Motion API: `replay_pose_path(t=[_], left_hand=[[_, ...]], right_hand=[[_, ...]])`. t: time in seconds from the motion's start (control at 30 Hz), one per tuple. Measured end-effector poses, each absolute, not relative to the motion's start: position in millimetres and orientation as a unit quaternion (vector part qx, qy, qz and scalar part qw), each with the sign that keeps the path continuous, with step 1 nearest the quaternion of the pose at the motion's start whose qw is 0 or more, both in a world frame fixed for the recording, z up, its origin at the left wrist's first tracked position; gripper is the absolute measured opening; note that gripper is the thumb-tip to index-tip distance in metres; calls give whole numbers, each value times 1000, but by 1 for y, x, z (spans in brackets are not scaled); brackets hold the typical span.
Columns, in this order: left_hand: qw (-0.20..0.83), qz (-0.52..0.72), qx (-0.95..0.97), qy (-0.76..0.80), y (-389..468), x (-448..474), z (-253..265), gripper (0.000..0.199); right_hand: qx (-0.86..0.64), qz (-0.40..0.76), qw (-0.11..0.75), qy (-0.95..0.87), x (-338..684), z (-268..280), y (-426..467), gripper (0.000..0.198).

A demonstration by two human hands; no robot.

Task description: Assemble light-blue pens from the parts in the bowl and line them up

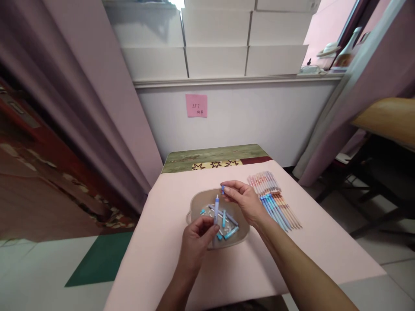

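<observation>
Upright between the fingers of my left hand (197,237) is a lavender-blue pen barrel (216,209) with a pale tip at its top. My right hand (241,198) pinches a small dark blue pen part (222,189) just above and right of that tip, apart from it. Both hands are over a grey-beige plastic basin (201,199). Inside the basin lie loose pen parts, among them a bright blue piece (231,233), a short light blue piece (224,219) and a purple-grey barrel (231,218). My left fingers hide some of the contents.
Right of the basin, a row of blue pens (275,211) lies beside orange-beige pens (288,211), with several pale, pinkish pens (264,182) behind. A pink cloth (155,259) covers the table. A pink note (196,106) is stuck on the wall; a wooden-topped piece of furniture (389,119) stands right.
</observation>
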State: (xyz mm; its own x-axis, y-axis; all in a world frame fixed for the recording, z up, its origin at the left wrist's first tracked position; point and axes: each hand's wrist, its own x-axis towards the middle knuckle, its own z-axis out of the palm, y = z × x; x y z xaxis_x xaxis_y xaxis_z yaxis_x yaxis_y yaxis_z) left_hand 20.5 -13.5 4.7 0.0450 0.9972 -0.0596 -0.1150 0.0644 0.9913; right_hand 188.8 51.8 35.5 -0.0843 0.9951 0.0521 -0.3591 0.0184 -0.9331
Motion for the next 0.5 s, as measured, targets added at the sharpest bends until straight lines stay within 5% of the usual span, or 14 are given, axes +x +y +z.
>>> replay_pose_path(t=[0.5], left_hand=[[554,479,493,470,-20,37,10,14]], right_hand=[[-361,592,581,-426,195,42,40,37]])
